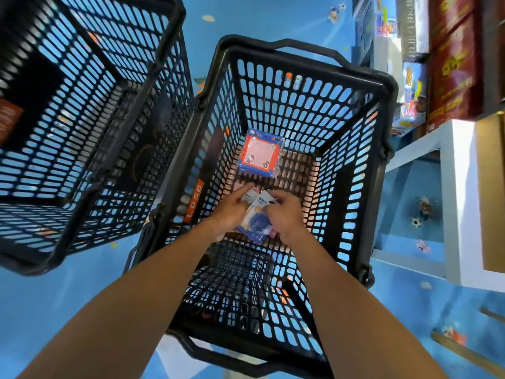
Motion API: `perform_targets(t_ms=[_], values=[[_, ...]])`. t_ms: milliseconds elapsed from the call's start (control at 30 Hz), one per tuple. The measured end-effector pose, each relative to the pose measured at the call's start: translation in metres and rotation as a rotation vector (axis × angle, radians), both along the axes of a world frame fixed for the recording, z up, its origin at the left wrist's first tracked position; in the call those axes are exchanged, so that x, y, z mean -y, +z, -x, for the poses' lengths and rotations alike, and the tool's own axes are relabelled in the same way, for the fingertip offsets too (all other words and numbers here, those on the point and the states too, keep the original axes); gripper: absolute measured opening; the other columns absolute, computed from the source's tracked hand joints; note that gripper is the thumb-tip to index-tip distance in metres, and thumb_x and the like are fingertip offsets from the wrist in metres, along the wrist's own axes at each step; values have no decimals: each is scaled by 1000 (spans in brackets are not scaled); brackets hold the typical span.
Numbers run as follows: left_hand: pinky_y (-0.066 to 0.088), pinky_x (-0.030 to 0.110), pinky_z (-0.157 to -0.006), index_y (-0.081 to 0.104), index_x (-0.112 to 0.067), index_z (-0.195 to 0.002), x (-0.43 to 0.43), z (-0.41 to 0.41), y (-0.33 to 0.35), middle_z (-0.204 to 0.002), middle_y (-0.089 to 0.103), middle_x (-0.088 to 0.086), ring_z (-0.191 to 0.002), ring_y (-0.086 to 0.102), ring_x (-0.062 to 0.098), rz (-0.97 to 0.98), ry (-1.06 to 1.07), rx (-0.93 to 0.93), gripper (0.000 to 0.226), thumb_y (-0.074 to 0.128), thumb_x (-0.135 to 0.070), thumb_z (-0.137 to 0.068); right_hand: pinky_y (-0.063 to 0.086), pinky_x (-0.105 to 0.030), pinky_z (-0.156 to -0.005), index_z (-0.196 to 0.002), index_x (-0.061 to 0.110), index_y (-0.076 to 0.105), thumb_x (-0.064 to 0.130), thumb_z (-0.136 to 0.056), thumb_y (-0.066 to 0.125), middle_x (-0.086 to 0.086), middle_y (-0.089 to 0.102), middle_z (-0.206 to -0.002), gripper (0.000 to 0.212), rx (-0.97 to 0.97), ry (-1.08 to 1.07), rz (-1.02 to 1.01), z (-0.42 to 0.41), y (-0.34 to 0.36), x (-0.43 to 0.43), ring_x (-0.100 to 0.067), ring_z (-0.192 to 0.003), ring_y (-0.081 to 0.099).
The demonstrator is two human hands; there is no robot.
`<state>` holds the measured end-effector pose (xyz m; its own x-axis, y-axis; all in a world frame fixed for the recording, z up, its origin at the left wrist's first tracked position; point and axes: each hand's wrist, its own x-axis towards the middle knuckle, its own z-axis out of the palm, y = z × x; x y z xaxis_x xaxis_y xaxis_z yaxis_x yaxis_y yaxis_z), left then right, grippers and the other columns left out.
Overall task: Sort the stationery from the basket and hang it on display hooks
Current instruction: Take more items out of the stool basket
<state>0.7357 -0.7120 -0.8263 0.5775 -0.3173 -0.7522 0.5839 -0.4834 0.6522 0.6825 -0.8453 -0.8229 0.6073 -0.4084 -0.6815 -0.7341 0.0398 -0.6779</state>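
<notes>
Reaching into the black basket [306,105], we hold blue blister packs [255,224] near its floor, left hand [232,212] and right hand [287,214] both curled on them; a pink memo pad [259,154] lies beyond, toward the basket's far wall, nearer the left hand.

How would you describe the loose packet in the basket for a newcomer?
Take the black mesh basket on the right. On its floor, beyond the left hand and right hand, lies the square packet. It alone is untouched, pink-faced with a red border; the hands hold blue carded packs.
</notes>
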Motion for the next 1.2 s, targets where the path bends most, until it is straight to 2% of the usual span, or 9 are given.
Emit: perform_targets(t_ms=[133, 233, 300, 467, 533, 633, 900, 1033, 1200], values=[[63, 41, -75, 46, -51, -146, -4, 5, -5, -124, 70, -5, -103, 74, 21, 34, -18, -85, 47, 56, -44, -101, 61, -46, -87, -105, 22, 77, 4, -75, 76, 3, 74, -96, 35, 25, -69, -48, 0, -10, -10, -23, -95, 72], [63, 36, -73, 44, -52, -145, -8, 5, -12, -124, 68, -8, -103, 74, 18, 47, 32, -79, 59, 71, -36, -95, 62, -48, -84, -87, 35, 77, 29, -68, 76, 3, 77, -96, 21, 20, -96, -47, 1, -30, -13, -21, -92, 74], [63, 36, -74, 42, -49, -148, -11, 2, -18, -128, 67, -5, -105, 72, 18, 22, 41, -20, 61, 69, -29, -97, 62, -48, -84, -98, 30, 78, 34, -80, 70, -3, 75, -107, 20, -39, -92, 66, 2, -36, -10, -24, -96, 72], [55, 21, -81, 38, -35, -155, -15, -2, -28, -129, 66, -3, -109, 65, 12, -127, 39, 179, 65, 67, -24, -98, 39, -54, -114, -154, 23, 31, 47, -69, 83, -5, 27, -161, 102, -277, 461, 567, 17, -28, -2, -34, -146, 31], [55, 34, -94, 34, -37, -157, -12, 1, -32, -131, 66, -2, -114, 64, 17, -170, -31, 221, 71, 70, -33, -96, 28, -57, -119, -160, 20, 12, 43, -73, 86, -5, 10, -167, 116, -326, 539, 559, 20, -29, -2, -34, -153, 13], [57, 44, -98, 35, -46, -153, -12, 4, -45, -130, 66, -1, -113, 66, 18, -208, -72, 274, 82, 69, -57, -79, 33, -56, -116, -159, 14, 12, 43, -72, 89, -8, 8, -165, 120, -344, 595, 647, 24, -34, -4, -36, -151, 14], [59, 45, -97, 38, -37, -153, -9, 5, -40, -135, 63, -2, -116, 65, 17, -185, -95, 320, 74, 76, -34, -90, 40, -49, -108, -130, 18, 52, 42, -77, 82, -13, 38, -142, 65, -429, 378, 534, 19, -11, -2, -38, -136, 34], [58, 45, -98, 38, -32, -154, -10, 4, -33, -130, 65, -1, -112, 66, 18, -184, -91, 326, 73, 76, -31, -92, 47, -27, -68, -101, 17, 71, 25, -89, 72, -4, 66, -96, 14, -251, 104, 243, 7, 17, 4, -24, -85, 64], [57, 29, -91, 40, -33, -155, -7, 9, -1, -125, 67, -7, -106, 66, 10, -123, -74, 279, 67, 72, -32, -96, 41, -18, -44, -84, 24, 70, 15, -93, 64, 4, 66, -74, 15, -22, -169, 117, 3, 51, 1, -7, -62, 59]])
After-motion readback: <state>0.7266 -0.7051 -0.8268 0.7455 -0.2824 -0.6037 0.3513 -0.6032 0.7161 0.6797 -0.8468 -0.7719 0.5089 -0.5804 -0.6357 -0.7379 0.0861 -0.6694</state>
